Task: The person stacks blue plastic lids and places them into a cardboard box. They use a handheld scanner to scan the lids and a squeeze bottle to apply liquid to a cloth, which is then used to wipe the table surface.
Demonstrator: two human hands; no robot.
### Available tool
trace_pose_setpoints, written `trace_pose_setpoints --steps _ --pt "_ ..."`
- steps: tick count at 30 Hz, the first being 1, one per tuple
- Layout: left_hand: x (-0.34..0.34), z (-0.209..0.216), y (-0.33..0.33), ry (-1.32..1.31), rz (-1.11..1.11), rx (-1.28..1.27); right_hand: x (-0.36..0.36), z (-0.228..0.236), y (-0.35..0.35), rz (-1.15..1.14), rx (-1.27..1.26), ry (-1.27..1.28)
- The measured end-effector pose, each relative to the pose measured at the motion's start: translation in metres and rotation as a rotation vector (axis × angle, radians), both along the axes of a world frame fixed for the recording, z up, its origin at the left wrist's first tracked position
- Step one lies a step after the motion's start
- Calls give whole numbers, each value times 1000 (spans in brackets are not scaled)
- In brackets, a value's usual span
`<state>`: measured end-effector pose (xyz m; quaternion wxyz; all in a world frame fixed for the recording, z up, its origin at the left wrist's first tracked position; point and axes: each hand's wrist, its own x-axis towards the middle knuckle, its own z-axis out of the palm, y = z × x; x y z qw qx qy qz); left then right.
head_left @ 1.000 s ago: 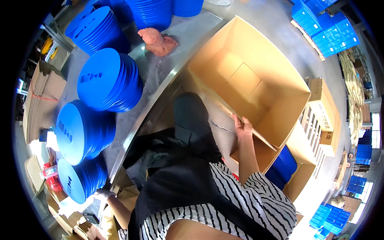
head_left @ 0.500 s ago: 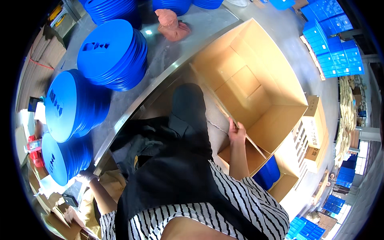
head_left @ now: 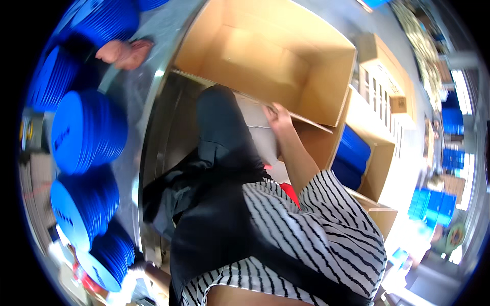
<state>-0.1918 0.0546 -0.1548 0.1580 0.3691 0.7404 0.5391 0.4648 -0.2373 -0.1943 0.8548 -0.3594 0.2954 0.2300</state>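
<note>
Metal table [head_left: 137, 102] ends well left of the right hand [head_left: 278, 118] gripping a carton edge [head_left: 311, 123]; left hand [head_left: 140, 264] too blurred to tell.

The big brown cardboard box [head_left: 301, 30] has its top wide open. A pile of round, flat blue discs [head_left: 109, 257] stands left of the box.

Worn on the person's head, the left fisheye camera looks steeply down, closest to the black-and-white striped cloth shirt [head_left: 342, 224] and black cloth apron [head_left: 209, 239], with a grey metal table [head_left: 138, 97] leftward and an open brown cardboard box [head_left: 255, 23] farther ahead.
</note>
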Motion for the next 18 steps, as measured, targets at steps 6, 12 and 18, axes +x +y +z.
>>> trace_pose_setpoints --steps 6,12,18 --pt "46 -8 -5 7 -72 -14 9 18 -32 511 -124 -13" --pt "73 -12 -16 14 -101 -35 -5 84 -183 824 -2153 -813" --pt "86 -16 -28 41 -107 -71 -3 89 -227 751 -1833 200"
